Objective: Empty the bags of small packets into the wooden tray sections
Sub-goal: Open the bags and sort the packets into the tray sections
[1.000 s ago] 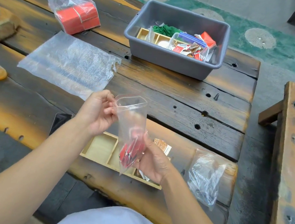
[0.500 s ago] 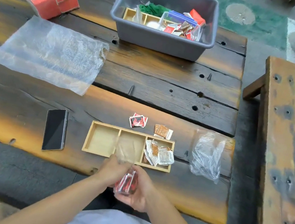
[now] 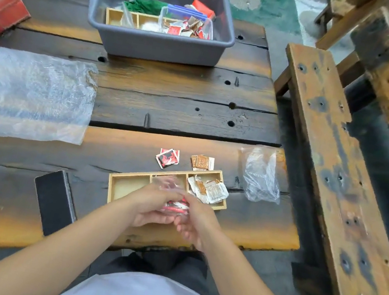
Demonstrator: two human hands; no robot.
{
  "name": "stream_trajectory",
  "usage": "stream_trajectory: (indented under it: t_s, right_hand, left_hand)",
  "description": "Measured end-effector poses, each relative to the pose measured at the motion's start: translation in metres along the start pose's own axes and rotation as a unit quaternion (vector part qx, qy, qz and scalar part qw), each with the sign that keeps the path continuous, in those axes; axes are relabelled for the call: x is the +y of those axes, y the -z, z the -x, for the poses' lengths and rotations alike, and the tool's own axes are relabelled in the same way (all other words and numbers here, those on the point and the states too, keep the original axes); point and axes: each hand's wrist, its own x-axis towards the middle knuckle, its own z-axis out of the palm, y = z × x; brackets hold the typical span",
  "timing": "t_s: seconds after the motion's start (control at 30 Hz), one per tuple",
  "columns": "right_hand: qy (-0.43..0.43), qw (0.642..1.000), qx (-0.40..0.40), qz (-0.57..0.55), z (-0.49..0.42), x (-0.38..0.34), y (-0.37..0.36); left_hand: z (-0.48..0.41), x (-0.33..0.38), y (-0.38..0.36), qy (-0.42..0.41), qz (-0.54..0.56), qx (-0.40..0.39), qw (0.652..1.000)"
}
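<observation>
While both hands met over the tray (image 3: 113, 186), the items stood as follows. Left hand (image 3: 152, 205): fingers curled round a clear bag (image 3: 173, 202) of red packets, palm partly up. Right hand (image 3: 192, 221): closed on the same bag from the other side. Bag: held just above the tray's middle section, its clear end blurred over that section. Tray: three sections, lying on the table (image 3: 169, 106) near the front edge; left section bare wood, right section holding brown-and-white packets (image 3: 206, 189). Beyond the tray, on the table: a few red packets (image 3: 167, 158) and, beside them, brown packets (image 3: 201, 161). Right of the tray: a crumpled bag (image 3: 259, 177). Left of it: a phone (image 3: 54, 200), face down or dark. Farther back: a grey bin (image 3: 154, 44) with more packets and a second tray; bubble wrap (image 3: 26, 94) to the left.
</observation>
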Motion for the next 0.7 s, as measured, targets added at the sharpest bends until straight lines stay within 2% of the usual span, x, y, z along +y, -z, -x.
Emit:
stream_trajectory:
  t_s: [0.13, 0.3, 0.53, 0.7]
  right_hand:
    - [0.034, 0.999, 0.033, 0.007, 0.006, -0.01, 0.002]
    - [0.06, 0.997, 0.051, 0.017, 0.005, -0.019, 0.001]
    - [0.087, 0.994, 0.051, 0.033, 0.019, -0.034, -0.001]
    - [0.127, 0.988, 0.038, 0.082, 0.034, -0.062, 0.009]
  left_hand:
    - [0.005, 0.008, 0.012, 0.045, 0.111, -0.054, 0.991]
    - [0.008, 0.008, 0.029, 0.037, 0.133, -0.038, 0.99]
    - [0.027, 0.017, 0.033, -0.06, 0.128, 0.045, 0.989]
    - [0.053, 0.04, 0.027, -0.112, 0.107, 0.024, 0.988]
